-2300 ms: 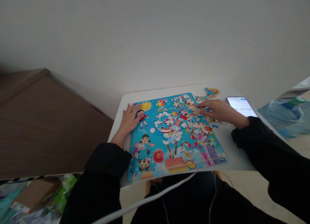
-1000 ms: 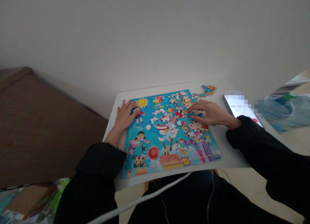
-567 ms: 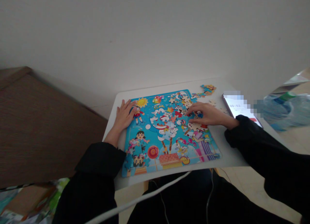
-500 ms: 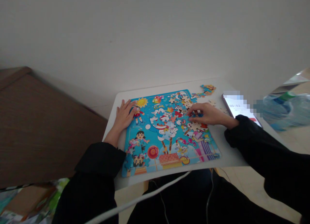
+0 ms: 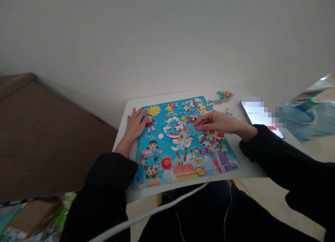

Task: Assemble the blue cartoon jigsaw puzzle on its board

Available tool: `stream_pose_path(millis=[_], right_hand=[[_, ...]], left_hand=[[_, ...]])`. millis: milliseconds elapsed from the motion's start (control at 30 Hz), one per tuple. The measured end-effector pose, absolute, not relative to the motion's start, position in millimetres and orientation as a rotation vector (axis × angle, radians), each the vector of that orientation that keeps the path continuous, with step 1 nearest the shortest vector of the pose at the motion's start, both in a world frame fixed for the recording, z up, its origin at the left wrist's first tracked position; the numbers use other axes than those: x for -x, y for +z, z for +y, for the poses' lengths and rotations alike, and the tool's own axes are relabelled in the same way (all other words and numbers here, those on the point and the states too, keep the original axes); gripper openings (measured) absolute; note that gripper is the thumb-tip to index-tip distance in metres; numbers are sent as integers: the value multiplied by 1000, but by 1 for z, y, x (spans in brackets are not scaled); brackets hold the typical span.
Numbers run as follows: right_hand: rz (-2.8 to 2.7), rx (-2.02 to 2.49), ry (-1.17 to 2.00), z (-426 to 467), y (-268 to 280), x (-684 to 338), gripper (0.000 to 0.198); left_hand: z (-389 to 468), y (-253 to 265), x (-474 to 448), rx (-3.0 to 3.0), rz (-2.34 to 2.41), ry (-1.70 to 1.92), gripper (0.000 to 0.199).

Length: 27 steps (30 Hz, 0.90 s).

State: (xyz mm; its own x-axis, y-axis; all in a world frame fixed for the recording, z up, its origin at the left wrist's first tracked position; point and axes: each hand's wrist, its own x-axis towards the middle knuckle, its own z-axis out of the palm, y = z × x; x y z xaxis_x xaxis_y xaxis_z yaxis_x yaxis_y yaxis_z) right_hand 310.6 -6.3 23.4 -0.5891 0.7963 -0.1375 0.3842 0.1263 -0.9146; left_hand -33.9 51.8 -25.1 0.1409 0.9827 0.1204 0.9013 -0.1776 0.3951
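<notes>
One jigsaw board [image 5: 166, 149] lies on the bench [image 5: 250, 167], beneath the right grip [image 5: 216, 121], with loose pieces [image 5: 201, 107] heaped on it just beyond that grip. Right grip: fingertips close together, low over the board; whether they pinch a piece cannot be told. Left grip [image 5: 136, 125]: fingers spread, laid across the board's left edge. A phone [image 5: 251, 116] rests on the bench, right of the right grip.

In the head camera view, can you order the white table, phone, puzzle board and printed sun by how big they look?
1. White table
2. Puzzle board, lying on it
3. Phone, partly covered
4. Printed sun
</notes>
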Motion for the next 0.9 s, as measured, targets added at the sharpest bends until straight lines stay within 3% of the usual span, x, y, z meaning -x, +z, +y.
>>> stream_pose_path(millis=[300,400,600,767,900], right_hand=[[-1978,852,1982,-11,37,-205,30],[-2079,853,1954,-13,28,-188,35],[-2300,971,1348,-1,49,-230,35],[-2166,1313,843,19,82,-299,38],[-2273,1536,427,31,72,-340,37]], left_hand=[[48,-20,31,-2187,1864,480,47],[48,-20,31,-2178,1863,493,47],[48,-23,33,-2179,1846,520,45],[49,-27,31,-2182,1849,534,44],[49,-19,38,-2182,1818,550,54]])
